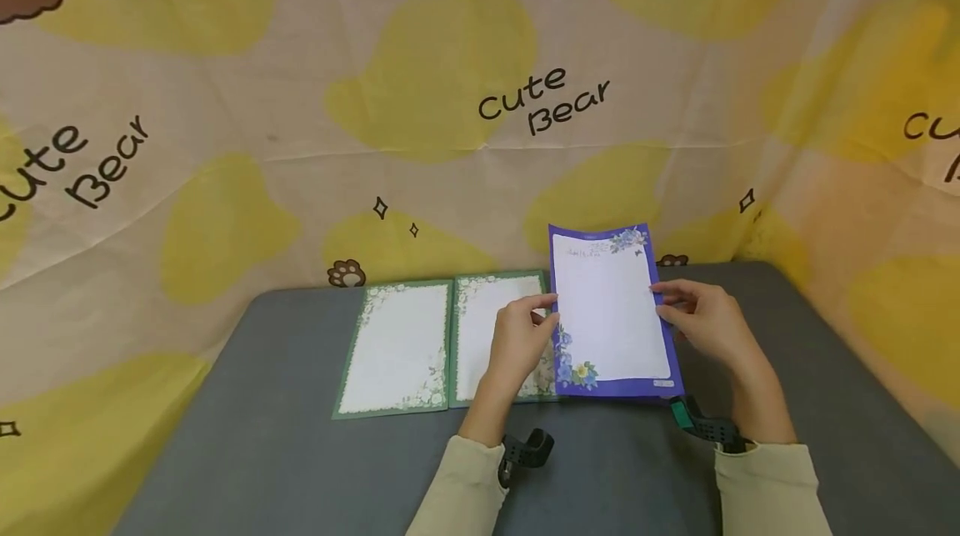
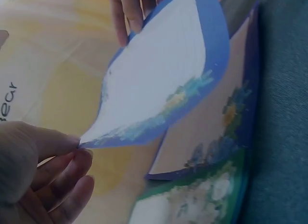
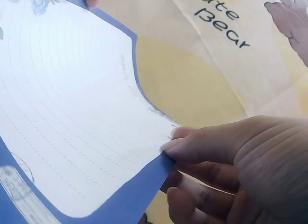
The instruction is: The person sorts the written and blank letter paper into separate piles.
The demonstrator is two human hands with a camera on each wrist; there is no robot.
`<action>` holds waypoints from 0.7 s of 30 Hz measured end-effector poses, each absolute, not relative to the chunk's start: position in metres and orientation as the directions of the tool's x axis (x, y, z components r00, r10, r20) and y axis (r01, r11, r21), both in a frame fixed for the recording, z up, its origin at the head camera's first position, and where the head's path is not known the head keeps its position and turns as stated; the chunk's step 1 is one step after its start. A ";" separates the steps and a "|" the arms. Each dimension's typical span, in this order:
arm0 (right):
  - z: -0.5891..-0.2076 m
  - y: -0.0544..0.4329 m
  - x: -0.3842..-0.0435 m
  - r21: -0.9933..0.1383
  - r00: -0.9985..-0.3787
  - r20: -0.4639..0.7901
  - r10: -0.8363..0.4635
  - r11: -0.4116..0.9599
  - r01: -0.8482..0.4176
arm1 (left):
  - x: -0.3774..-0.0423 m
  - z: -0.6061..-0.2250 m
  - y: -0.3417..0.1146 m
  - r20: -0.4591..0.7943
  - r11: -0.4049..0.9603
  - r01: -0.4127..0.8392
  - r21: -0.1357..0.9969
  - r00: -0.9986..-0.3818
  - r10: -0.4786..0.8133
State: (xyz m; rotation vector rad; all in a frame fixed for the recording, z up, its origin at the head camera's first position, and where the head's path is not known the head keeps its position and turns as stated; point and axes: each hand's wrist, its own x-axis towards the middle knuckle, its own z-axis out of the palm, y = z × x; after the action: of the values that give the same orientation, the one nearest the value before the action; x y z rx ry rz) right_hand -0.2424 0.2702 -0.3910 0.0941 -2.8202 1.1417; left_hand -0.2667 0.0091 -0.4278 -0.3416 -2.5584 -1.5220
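Both hands hold up a sheet of letter paper with a blue-purple border, printed flowers and faint ruled lines. My left hand pinches its left edge between thumb and fingers. At the opposite edge, my right hand pinches it the same way. The sheet bows between the hands, as the right wrist view shows. Below it, the left wrist view shows a second blue-bordered sheet, which the held one covers in the head view. Beside that lies a green-bordered sheet, partly behind my left hand.
Another green-bordered sheet lies at the left of the row, edge to edge with its neighbour. The sheets are on a dark grey table. A patterned cloth hangs behind the table and along its sides.
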 end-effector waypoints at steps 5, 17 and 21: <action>-0.399 0.277 -0.248 -0.672 -0.995 0.096 0.016 0.739 -0.053 | -0.270 -0.442 0.012 0.256 0.445 0.277 0.852 -0.961 0.107; -0.435 0.285 -0.260 -0.680 -0.998 0.051 0.036 0.733 -0.008 | -0.276 -0.470 0.019 0.195 0.485 0.225 0.845 -0.974 0.114; -0.449 0.285 -0.264 -0.686 -0.999 0.036 0.022 0.728 -0.009 | -0.277 -0.475 0.019 0.173 0.541 0.222 0.811 -0.975 0.140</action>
State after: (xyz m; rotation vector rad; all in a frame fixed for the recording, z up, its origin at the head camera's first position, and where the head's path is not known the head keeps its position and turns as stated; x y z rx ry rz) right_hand -0.2638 0.2847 -0.4494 -0.0115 -2.8812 1.1433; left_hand -0.2769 0.0192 -0.4747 -0.3154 -2.6799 -1.4302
